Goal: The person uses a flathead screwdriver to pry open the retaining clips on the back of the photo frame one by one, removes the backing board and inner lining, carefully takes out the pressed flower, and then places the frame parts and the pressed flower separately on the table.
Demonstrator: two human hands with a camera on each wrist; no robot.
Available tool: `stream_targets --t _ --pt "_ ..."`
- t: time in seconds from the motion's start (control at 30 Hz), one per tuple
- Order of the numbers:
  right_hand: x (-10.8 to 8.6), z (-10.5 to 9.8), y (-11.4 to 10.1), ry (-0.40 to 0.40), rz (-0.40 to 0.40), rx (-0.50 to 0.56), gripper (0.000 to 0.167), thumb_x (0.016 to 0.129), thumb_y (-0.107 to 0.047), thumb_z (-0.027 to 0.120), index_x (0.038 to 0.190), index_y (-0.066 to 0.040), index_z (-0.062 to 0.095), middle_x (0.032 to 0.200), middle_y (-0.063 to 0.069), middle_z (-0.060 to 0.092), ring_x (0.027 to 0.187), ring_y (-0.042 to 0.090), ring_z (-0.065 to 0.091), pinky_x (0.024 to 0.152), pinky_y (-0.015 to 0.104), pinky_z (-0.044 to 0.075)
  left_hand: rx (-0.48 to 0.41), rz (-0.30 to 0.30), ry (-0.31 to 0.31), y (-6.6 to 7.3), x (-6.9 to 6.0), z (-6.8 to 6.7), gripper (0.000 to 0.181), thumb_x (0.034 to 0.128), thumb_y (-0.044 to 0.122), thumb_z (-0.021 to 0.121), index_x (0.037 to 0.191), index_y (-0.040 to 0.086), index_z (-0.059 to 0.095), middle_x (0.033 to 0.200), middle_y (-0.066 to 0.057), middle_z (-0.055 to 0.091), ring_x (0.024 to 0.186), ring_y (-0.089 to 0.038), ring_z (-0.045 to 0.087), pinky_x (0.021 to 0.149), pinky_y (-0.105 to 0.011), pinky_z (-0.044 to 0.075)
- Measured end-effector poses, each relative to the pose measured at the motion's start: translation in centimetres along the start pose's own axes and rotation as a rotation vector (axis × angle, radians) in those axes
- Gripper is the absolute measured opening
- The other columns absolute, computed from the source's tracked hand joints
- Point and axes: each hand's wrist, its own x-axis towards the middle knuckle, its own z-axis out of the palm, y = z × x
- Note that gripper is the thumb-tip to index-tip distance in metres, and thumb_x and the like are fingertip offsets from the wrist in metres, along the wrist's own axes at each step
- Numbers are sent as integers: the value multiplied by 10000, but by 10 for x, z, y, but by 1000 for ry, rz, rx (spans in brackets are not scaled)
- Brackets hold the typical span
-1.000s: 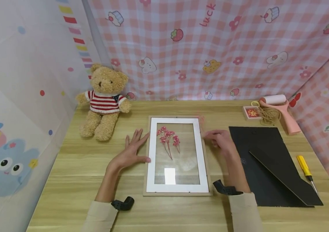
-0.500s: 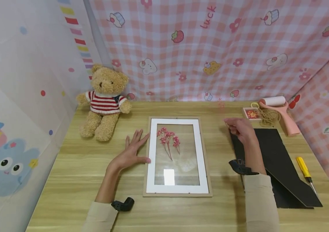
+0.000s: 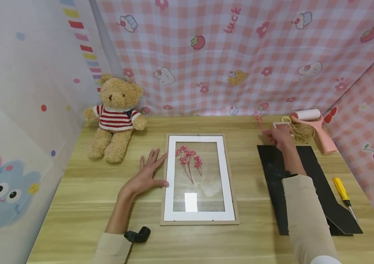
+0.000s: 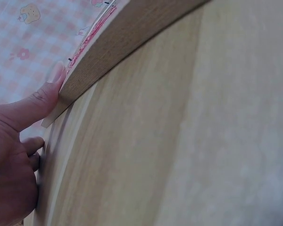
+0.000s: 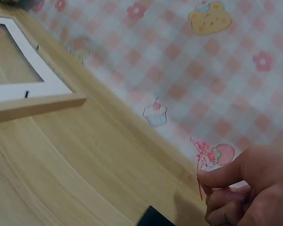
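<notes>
A picture frame point(image 3: 224, 176) with a white mat and a glass middle lies flat on the table. Pink dried flowers point(image 3: 190, 154) are spread in the upper part of its opening. Along the left edge rests my left hand point(image 3: 145, 178), fingers spread and thumb touching the rim; the left wrist view has this thumb point(image 4: 37, 103) against the wooden side. At the back right, my right hand point(image 3: 281, 138) pinches a small sprig of pink dried flowers point(image 5: 205, 153) by its stem, blossoms upward. That hand is in front of a small box point(image 3: 282, 124), partly covering it.
Black boards point(image 3: 269, 176) lie under the right forearm, with a yellow screwdriver point(image 3: 340, 189) beside them. Twine point(image 3: 302, 134) and a pink-handled lint roller point(image 3: 307, 114) are at the back right. A teddy bear point(image 3: 116, 117) sits at the back left.
My right hand has moved from the frame's right edge away to the right and back, near the small box, carrying the sprig. The left hand stays at the frame.
</notes>
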Motion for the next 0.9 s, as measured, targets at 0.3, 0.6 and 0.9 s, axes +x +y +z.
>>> stream_targets --t 0.3,0.6,0.9 --pt "18 0 -3 6 68 21 462 1045 -15 654 626 -208 683 549 -96 518 482 34 426 474 215 360 -5 8 3 11 0 -3 1108 901 313 895 1754 87 224 1822 -250 -86 1683 -435 -193 1273 -626 -279" --pt "23 -1 -6 27 118 14 402 1031 -26 710 665 -160 615 545 -89 516 482 44 461 485 217 391 -25 52 21 -1 1 0 1166 873 526 870 1764 138 227 1834 -219 -80 1694 -386 -198 1282 -576 -294" --pt "32 0 9 64 62 -19 417 1036 -73 720 655 -182 590 553 -106 510 499 45 446 475 226 385 -14 36 15 -2 1 0 1170 871 520 874 1766 143 222 1836 -215 -82 1694 -383 -201 1280 -584 -293"
